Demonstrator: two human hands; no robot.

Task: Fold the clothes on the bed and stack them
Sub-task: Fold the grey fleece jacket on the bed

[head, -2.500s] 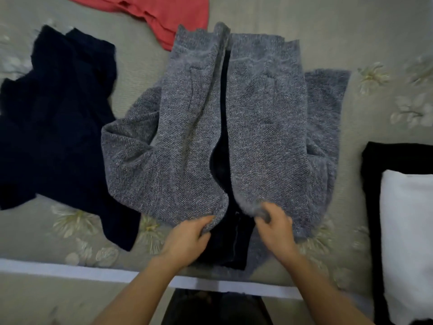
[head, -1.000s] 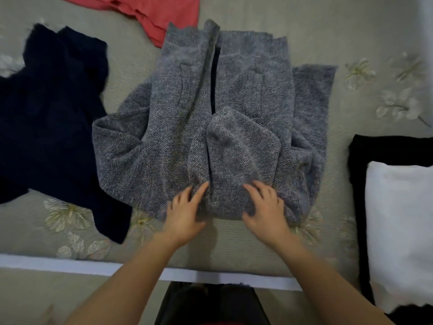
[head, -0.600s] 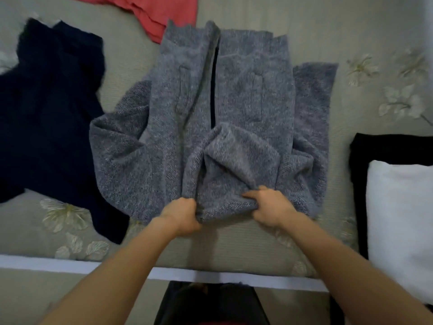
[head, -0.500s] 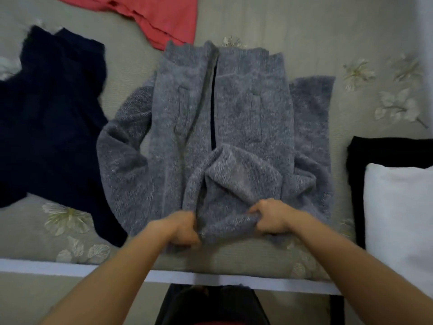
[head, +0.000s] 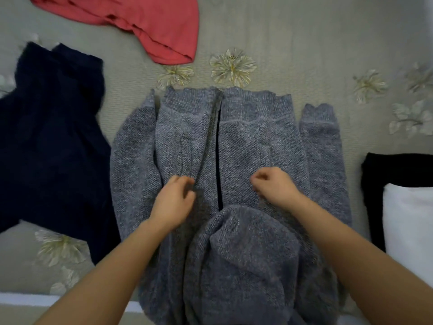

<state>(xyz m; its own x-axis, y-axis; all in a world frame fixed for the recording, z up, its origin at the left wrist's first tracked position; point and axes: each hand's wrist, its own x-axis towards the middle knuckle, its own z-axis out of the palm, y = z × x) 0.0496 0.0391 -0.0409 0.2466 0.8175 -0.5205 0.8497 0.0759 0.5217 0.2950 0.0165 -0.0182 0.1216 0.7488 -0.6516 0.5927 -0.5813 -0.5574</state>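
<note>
A grey knit zip jacket (head: 253,141) lies front-up on the bed, sleeves along its sides and its hood (head: 246,249) folded up over the lower body near me. My left hand (head: 173,200) hovers over the left front panel with loosely curled fingers and holds nothing. My right hand (head: 274,186) is over the right panel beside the zip, fingers curled in, with no fabric visibly in it. A navy garment (head: 51,146) lies unfolded at the left. A red garment (head: 140,22) lies crumpled at the top.
At the right edge a folded white piece (head: 410,226) rests on a folded black piece (head: 396,170). The bedspread (head: 304,55) is grey-green with flower prints. The bed's white front edge (head: 25,299) runs along the bottom left.
Both hands pulled the jacket toward me by its folded hood, then let go and moved up over the chest panels. The jacket now reaches the bed's front edge.
</note>
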